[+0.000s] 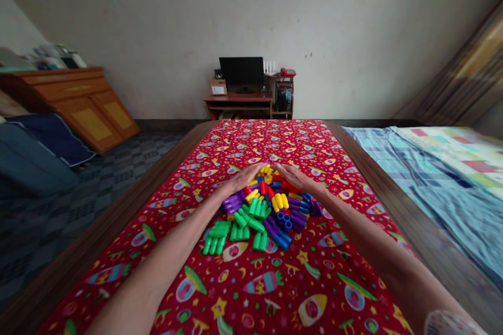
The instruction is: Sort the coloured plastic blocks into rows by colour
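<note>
A heap of colourful plastic toy pieces (258, 208), several of them shaped like little rows of fingers, lies on the red patterned cloth (271, 298). My left hand (247, 177) rests against the heap's far left side, fingers stretched forward and angled inward. Mirroring it, my right hand (295, 178) reaches round the far right side, also with straight fingers. Between the fingertips, yellow pieces (266, 171) show. Green pieces (217, 237) spread at the near left, and blue and purple ones (278, 234) at the near right. Neither hand grips a piece; the palms are hidden.
The cloth covers a brown wooden table (353, 167). Beyond it, a monitor (241, 72) stands on a small desk (236, 98) by the wall. A wooden cabinet (90, 110) is at the left, and a bed with blue bedding (412, 183) at the right.
</note>
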Demonstrator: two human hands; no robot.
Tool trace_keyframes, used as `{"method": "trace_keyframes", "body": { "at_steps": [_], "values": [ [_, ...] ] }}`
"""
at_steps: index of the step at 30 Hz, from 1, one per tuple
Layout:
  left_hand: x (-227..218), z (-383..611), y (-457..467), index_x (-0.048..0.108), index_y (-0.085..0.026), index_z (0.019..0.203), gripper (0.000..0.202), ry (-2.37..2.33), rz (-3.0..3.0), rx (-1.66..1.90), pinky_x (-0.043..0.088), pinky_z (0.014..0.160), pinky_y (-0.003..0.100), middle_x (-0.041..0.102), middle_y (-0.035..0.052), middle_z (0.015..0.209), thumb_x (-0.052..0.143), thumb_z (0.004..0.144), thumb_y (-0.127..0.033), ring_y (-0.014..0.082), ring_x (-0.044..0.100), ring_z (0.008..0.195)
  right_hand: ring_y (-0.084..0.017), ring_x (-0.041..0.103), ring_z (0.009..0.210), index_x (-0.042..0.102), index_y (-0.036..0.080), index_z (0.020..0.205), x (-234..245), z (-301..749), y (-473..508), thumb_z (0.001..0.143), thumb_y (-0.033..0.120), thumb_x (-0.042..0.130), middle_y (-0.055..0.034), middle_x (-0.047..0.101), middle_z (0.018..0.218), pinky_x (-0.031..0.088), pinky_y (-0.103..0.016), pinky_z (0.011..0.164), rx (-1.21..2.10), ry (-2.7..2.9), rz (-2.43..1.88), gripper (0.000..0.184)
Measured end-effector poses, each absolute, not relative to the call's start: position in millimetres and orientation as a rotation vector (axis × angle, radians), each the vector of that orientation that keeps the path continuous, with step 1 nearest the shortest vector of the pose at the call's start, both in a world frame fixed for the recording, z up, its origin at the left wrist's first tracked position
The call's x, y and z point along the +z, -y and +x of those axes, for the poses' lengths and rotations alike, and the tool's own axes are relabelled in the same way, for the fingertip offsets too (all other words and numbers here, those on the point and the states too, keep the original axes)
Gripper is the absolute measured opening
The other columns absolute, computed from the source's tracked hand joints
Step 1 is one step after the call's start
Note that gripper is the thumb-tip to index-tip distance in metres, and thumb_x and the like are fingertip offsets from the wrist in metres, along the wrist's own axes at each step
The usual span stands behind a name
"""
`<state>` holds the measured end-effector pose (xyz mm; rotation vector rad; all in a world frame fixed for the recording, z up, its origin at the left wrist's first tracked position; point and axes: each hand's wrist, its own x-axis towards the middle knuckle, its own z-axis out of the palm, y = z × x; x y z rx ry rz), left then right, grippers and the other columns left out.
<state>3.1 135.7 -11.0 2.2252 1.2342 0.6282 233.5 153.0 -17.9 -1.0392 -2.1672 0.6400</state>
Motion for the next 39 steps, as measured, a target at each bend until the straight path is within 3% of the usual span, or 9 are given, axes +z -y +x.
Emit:
{"method": "trace_keyframes", "body": {
  "at_steps": [5, 9, 12, 16, 19, 23, 29, 36, 39],
  "values": [
    [13.5, 16.3, -124.3, 0.048, -0.018, 0.142, 0.067, -1.106, 2.257, 0.569, 0.029, 0.117, 0.034, 0.049, 0.0034, 0.148, 0.018, 0.096, -0.056, 0.0213, 0.04, 0.14, -0.027, 0.066, 0.103, 0.064, 0.019, 0.124, -4.6, 276.4, -125.8, 0.1, 0.046, 0.029, -0.0097, 0.072, 0.111, 0.051, -0.039, 0.091, 0.665, 2.183, -1.138, 0.051],
    [22.8, -25.0, -84.8, 0.037, -0.017, 0.148, 0.068, -1.261, 2.217, 0.717, 0.02, 0.12, 0.038, 0.041, 0.0044, 0.153, 0.01, 0.098, -0.054, 0.0212, 0.029, 0.145, -0.029, 0.067, 0.103, 0.062, 0.018, 0.127, -6.4, 315.5, -97.2, 0.099, 0.047, 0.028, -0.0107, 0.072, 0.109, 0.051, -0.042, 0.09, 0.607, 2.117, -1.284, 0.053],
    [0.3, -60.3, -34.2, 0.029, -0.016, 0.152, 0.071, -1.442, 2.202, 0.751, 0.023, 0.119, 0.041, 0.031, 0.0096, 0.158, 0.013, 0.098, -0.059, 0.0249, 0.027, 0.145, -0.03, 0.059, 0.119, 0.059, 0.017, 0.13, -17.1, 328.2, -76.9, 0.098, 0.052, 0.025, -0.0141, 0.065, 0.126, 0.046, -0.045, 0.1, 0.585, 2.053, -1.337, 0.058],
    [-43.5, -69.0, 22.1, 0.018, -0.021, 0.155, 0.099, -1.471, 2.427, 0.63, 0.024, 0.115, 0.058, 0.017, 0.0159, 0.161, 0.044, 0.08, -0.079, 0.0396, 0.019, 0.146, -0.029, 0.041, 0.137, 0.052, 0.018, 0.137, -36.2, 309.3, -54.3, 0.097, 0.056, 0.027, -0.015, 0.051, 0.143, 0.034, -0.049, 0.112, 0.521, 2.03, -1.311, 0.061],
    [-55.5, -50.7, 27.2, 0.019, -0.026, 0.155, 0.116, -1.529, 2.503, 0.648, 0.026, 0.111, 0.064, 0.012, 0.0173, 0.162, 0.066, 0.062, -0.079, 0.0469, 0.013, 0.145, -0.027, 0.032, 0.142, 0.046, 0.02, 0.142, -44.4, 285.3, -39.9, 0.098, 0.054, 0.028, -0.0134, 0.045, 0.147, 0.028, -0.05, 0.116, 0.501, 2.006, -1.268, 0.058],
    [-42.2, -27.1, -0.7, 0.027, -0.025, 0.152, 0.114, -1.494, 2.443, 0.774, 0.023, 0.113, 0.063, 0.012, 0.017, 0.162, 0.066, 0.06, -0.08, 0.0466, 0.008, 0.146, -0.026, 0.045, 0.135, 0.048, 0.025, 0.14, -36.9, 272.8, -25.2, 0.099, 0.049, 0.03, -0.0102, 0.054, 0.14, 0.037, -0.047, 0.111, 0.573, 1.972, -1.206, 0.051],
    [-15.9, -14.5, -44.3, 0.038, -0.019, 0.146, 0.08, -1.357, 1.95, 1.31, 0.024, 0.117, 0.051, 0.036, 0.0162, 0.153, 0.026, 0.089, -0.075, 0.0321, 0.032, 0.143, -0.023, 0.069, 0.091, 0.065, 0.018, 0.12, -14.3, 290.9, -42.4, 0.094, 0.038, 0.043, -0.01, 0.074, 0.101, 0.054, -0.034, 0.079, 0.511, 1.826, -1.197, 0.039],
    [-31.2, -25.9, -85.6, 0.058, -0.015, 0.117, 0.064, -1.422, 1.565, 1.526, 0.05, 0.098, 0.048, 0.065, 0.0172, 0.119, 0.034, 0.088, -0.067, 0.0289, 0.065, 0.11, -0.022, 0.066, 0.088, 0.072, 0.018, 0.1, 8.0, 282.6, -75.1, 0.083, 0.032, 0.066, -0.01, 0.072, 0.098, 0.047, -0.027, 0.073, 0.307, 2.398, -1.242, 0.023],
    [-38.7, -34.2, -87.2, 0.06, -0.014, 0.11, 0.063, -1.433, 1.547, 1.511, 0.056, 0.086, 0.047, 0.07, 0.0162, 0.106, 0.031, 0.089, -0.065, 0.0278, 0.07, 0.094, -0.017, 0.063, 0.075, 0.072, 0.015, 0.089, 23.9, 273.9, -77.4, 0.086, 0.023, 0.061, -0.0093, 0.071, 0.085, 0.039, -0.023, 0.062, 0.241, 2.485, -1.383, 0.014]
  ]
}}
